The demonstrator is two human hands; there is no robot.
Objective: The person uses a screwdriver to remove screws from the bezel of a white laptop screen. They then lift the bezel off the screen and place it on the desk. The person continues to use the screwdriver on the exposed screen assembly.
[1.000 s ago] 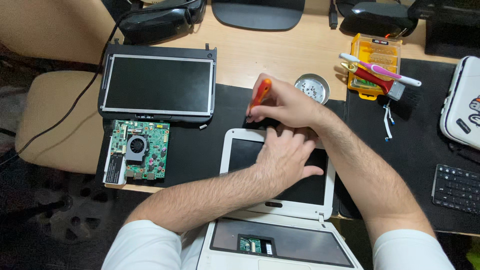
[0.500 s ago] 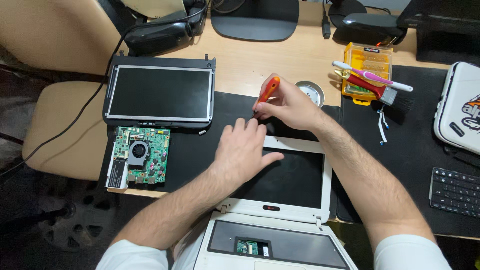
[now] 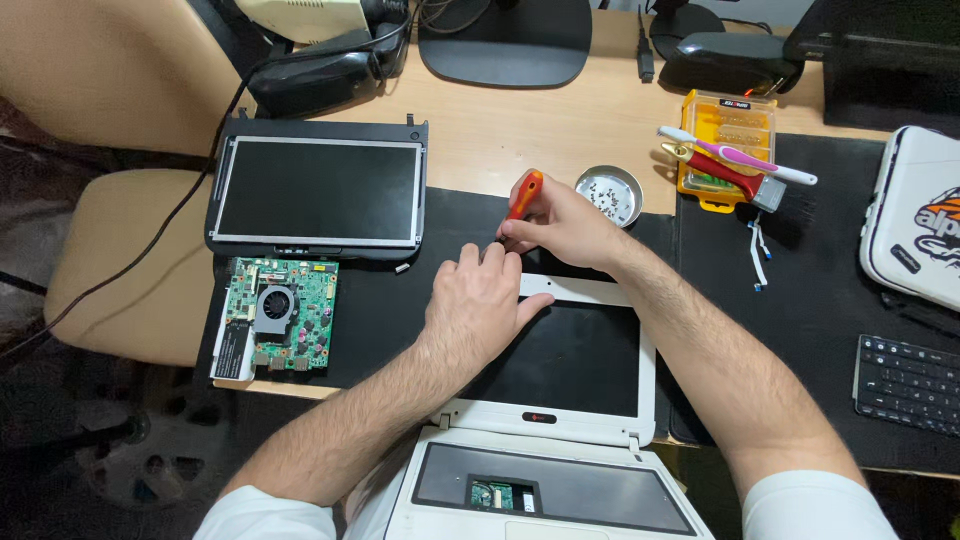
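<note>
Screwdriver (image 3: pixel 523 193), orange handle, gripped upright in closed right hand (image 3: pixel 560 225), tip at top-left corner of white laptop lid (image 3: pixel 585 420), which lies flat at the worktop's front edge. Left hand (image 3: pixel 478 305) open, palm down, pressing that corner. Metal screw dish (image 3: pixel 610 193) just beside right hand. Green circuit board (image 3: pixel 282 315) near front-left edge.

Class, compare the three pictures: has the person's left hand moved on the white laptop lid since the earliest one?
Yes. The left hand has slid from the middle of the dark screen to the top left corner of the white laptop lid, beside the orange-handled screwdriver.
</note>
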